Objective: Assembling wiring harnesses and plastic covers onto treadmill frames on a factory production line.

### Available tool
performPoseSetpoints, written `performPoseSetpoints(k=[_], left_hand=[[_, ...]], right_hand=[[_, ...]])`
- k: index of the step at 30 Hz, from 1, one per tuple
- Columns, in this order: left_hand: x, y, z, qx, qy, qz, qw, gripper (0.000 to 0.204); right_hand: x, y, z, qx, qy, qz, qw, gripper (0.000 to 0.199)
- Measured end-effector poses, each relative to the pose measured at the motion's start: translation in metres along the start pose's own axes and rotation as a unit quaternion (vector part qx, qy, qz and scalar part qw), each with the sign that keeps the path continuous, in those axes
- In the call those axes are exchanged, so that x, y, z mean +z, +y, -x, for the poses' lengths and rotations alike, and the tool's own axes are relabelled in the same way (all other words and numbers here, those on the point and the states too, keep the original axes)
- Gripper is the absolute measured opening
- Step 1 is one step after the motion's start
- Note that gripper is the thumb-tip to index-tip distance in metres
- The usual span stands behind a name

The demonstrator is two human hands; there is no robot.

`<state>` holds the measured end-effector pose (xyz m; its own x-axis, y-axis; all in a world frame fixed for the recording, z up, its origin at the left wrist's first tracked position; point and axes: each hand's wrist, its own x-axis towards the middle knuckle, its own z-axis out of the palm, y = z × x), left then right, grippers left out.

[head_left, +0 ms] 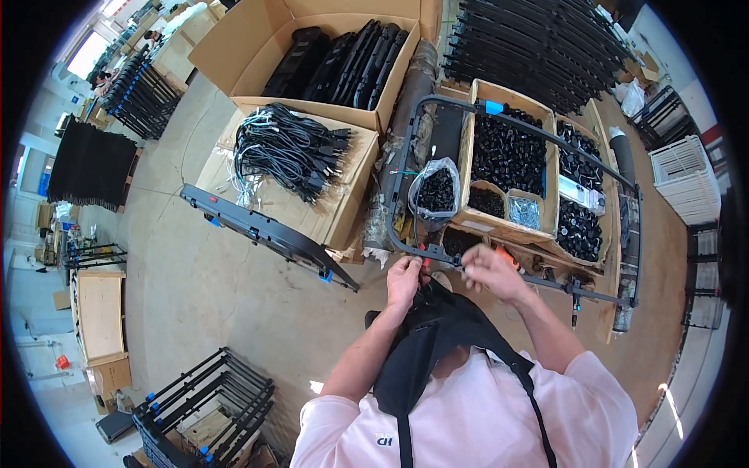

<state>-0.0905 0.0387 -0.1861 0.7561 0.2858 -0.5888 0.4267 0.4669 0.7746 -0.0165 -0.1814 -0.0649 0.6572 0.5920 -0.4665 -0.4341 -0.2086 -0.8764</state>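
A black tubular frame (429, 251) with rounded corners and a blue piece (490, 107) on its far rail lies across the parts bins in front of me. At its near left rail, my left hand (403, 281) is closed in a pinch beside a small red piece (425, 264); what the fingertips hold is too small to name. My right hand (493, 273) is just right of it, over the near rail, with fingers curled and slightly blurred. Whether it holds anything is hidden. An orange-red tool (511, 259) shows partly behind the right hand.
Wooden bins (463, 171) hold black parts and a tray of silver screws (524, 212). A lined bucket (435, 191) stands left of them. Black cables (289, 148) lie on a carton; a black rail (265, 226) juts out at left. Racks of black frames (207, 405) stand lower left.
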Motion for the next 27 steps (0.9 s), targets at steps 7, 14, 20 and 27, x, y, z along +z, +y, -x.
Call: performPoseSetpoints(k=[7,14,20,27], left_hand=[[-0.013,0.007,-0.008,-0.066,-0.040,-0.054,0.996,0.024],[-0.021,0.025,-0.009,-0.112,-0.076,-0.104,0.985,0.033],[-0.025,0.028,-0.014,-0.114,-0.082,-0.143,0.980,0.030],[-0.030,0.028,-0.019,-0.122,-0.094,-0.140,0.978,0.027]], right_hand=[[0.024,0.118,0.004,0.129,0.081,-0.241,0.959,0.032],[0.065,0.138,-0.076,0.134,0.136,-0.383,0.904,0.019],[0.084,0.134,-0.100,0.102,0.092,-0.400,0.906,0.014],[0.090,0.125,-0.105,0.106,0.090,-0.418,0.898,0.013]])
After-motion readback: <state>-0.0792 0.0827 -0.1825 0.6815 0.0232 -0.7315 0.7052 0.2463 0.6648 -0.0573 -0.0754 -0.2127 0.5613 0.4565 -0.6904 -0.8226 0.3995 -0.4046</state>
